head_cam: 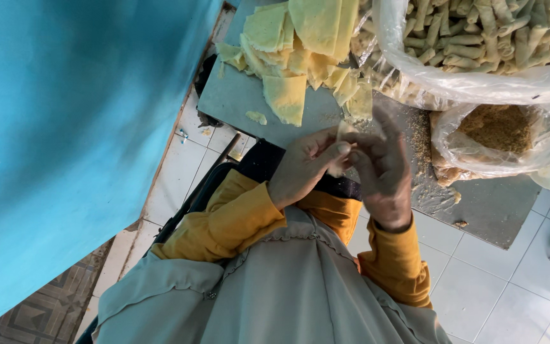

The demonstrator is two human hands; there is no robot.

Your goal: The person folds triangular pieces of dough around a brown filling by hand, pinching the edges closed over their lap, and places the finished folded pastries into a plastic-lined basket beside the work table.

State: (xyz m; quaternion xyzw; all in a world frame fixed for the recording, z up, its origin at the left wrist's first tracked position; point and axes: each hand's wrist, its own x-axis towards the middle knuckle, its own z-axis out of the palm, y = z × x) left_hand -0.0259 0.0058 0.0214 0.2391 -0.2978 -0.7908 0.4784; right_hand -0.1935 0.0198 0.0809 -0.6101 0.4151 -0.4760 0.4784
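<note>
Head view: bag (415, 57) holds rolls (479, 32), seemingly pastry

Left hand (307, 167) and right hand (383, 169) raised together, fingertips meeting, fingers pinched, both arms bent in yellow sleeves

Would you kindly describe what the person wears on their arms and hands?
Both arms are in long mustard-yellow sleeves gathered at the cuffs. The left hand and right hand are bare: no gloves, and no rings or watch can be seen. A pale grey-beige cloth with a frilled edge drapes over the upper arms.
</note>
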